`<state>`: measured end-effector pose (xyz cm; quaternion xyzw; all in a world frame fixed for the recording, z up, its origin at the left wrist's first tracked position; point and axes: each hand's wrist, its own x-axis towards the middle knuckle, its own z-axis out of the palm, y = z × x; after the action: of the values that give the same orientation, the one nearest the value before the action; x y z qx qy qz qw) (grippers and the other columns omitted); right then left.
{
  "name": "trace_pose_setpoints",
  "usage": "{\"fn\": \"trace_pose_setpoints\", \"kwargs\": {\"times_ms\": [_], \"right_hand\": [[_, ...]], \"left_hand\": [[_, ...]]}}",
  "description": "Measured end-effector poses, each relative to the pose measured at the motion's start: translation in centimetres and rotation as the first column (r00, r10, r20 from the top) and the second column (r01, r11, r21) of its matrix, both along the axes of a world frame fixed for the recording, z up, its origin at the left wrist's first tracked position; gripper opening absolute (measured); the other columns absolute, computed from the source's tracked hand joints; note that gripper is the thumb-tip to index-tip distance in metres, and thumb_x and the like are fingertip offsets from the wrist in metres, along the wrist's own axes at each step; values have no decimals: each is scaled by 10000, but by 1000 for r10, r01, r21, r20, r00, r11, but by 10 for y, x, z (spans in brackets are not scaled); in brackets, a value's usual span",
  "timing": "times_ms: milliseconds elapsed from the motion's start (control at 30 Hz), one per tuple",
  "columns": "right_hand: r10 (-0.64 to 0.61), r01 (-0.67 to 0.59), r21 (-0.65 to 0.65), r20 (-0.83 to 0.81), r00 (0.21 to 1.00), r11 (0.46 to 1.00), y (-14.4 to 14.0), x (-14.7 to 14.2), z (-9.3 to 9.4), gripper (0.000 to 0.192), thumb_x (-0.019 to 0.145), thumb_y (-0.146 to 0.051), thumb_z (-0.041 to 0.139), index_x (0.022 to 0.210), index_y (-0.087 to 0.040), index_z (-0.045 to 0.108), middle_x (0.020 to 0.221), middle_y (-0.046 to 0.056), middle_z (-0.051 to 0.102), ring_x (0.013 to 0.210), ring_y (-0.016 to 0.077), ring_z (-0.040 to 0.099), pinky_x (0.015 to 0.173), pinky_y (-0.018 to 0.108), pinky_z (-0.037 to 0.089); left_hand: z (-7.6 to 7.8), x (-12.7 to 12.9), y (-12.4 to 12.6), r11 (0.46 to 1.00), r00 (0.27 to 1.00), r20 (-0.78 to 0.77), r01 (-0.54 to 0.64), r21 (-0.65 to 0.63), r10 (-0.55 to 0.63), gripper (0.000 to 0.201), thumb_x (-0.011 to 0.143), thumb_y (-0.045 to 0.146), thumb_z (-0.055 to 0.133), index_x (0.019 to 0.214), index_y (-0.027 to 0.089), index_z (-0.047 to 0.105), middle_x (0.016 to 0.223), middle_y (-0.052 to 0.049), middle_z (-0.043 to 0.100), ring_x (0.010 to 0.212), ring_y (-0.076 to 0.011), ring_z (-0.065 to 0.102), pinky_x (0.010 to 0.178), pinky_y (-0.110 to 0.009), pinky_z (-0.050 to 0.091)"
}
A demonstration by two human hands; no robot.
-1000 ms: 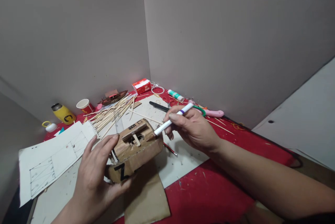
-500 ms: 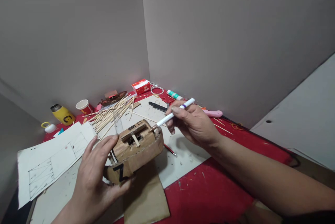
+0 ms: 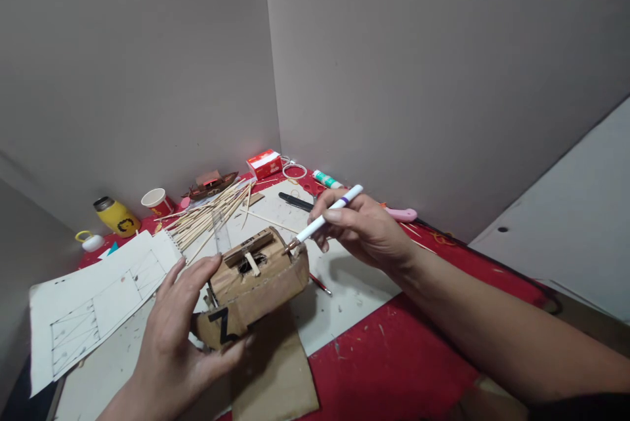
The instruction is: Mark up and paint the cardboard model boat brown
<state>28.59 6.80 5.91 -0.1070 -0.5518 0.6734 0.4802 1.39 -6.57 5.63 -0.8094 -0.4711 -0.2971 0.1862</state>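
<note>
Bracing the box [image 3: 273, 298] above the tabletop [image 3: 369, 362], the left hand [image 3: 170, 326] grips its left end with fingers over the top and thumb along the lower front, seemingly to hold the slotted face tilted up and steady. The right hand [image 3: 361, 227] pinches the pen [image 3: 310, 229] between thumb and fingers, back from the tip, probably to leave that end in sight at the box's right end, though contact is hard to tell. The right forearm slants in from the lower right, wrist nearly straight.
</note>
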Motion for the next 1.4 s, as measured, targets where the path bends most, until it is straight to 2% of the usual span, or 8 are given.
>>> {"fn": "trace_pose_setpoints", "kwargs": {"times_ms": [167, 300, 433, 833, 967, 1100, 1233, 1400], "right_hand": [[33, -39, 82, 68, 997, 996, 0, 4, 2, 155, 799, -286, 772, 815, -143, 713, 627, 3, 691, 541, 90, 644, 511, 193, 546], [10, -11, 94, 11, 1000, 995, 0, 7, 3, 113, 807, -258, 770, 846, -157, 740, 605, -15, 667, 527, 80, 620, 481, 176, 534], [84, -95, 132, 86, 993, 987, 1, 9, 2, 90, 811, -231, 768, 867, -163, 751, 663, 8, 709, 545, 82, 649, 514, 180, 547], [-80, 71, 168, 48, 996, 983, -3, 14, 6, 122, 790, -289, 783, 854, -190, 756, 659, 4, 699, 551, 101, 646, 488, 198, 538], [-29, 9, 178, 113, 993, 984, -2, 15, 6, 143, 783, -300, 786, 838, -174, 749, 655, 8, 700, 527, 98, 641, 502, 209, 541], [-66, 55, 178, 55, 996, 983, -2, 14, 6, 106, 806, -270, 766, 876, -191, 755, 680, 12, 717, 573, 104, 659, 496, 194, 532], [17, -36, 167, 114, 993, 985, -3, 13, 8, 124, 788, -285, 784, 843, -177, 763, 664, 18, 717, 542, 103, 654, 516, 214, 551], [-68, 60, 145, 46, 997, 988, -4, 14, 8, 122, 784, -296, 788, 843, -191, 768, 652, 7, 705, 550, 102, 645, 490, 200, 536]], "left_hand": [[0, 1, -1, 1000, 1000, 4, 9, -14, -9, 719, 806, 408, 702, 1407, 131, 421, 1263, -200, 637, 1200, -323, 609, 1103, -569, 411], [0, 1, -1, 1000, 1000, 10, -12, -27, 12, 716, 813, 423, 686, 1412, 139, 417, 1269, -201, 634, 1204, -331, 608, 1093, -581, 419], [0, 0, -1, 999, 1000, 13, -10, -31, 11, 723, 807, 424, 692, 1416, 154, 411, 1274, -196, 635, 1209, -337, 605, 1092, -584, 419], [2, 1, -2, 999, 1000, 15, 4, -32, -4, 751, 807, 390, 700, 1452, 176, 381, 1292, -184, 630, 1214, -335, 602, 1101, -581, 408], [3, 2, -1, 1000, 1000, -3, 16, -18, -16, 745, 799, 363, 713, 1436, 136, 399, 1278, -199, 630, 1207, -321, 603, 1120, -566, 388], [3, 2, 0, 1000, 999, -24, 21, -2, -21, 733, 799, 345, 704, 1428, 118, 403, 1263, -201, 640, 1208, -312, 601, 1127, -557, 377], [3, 2, 0, 1000, 999, -31, 28, 8, -28, 747, 794, 333, 707, 1440, 128, 393, 1272, -189, 640, 1204, -299, 605, 1134, -548, 369], [4, 0, -2, 999, 999, -30, 34, 15, -33, 775, 784, 321, 720, 1456, 138, 381, 1281, -185, 635, 1208, -301, 601, 1135, -558, 363]]}}
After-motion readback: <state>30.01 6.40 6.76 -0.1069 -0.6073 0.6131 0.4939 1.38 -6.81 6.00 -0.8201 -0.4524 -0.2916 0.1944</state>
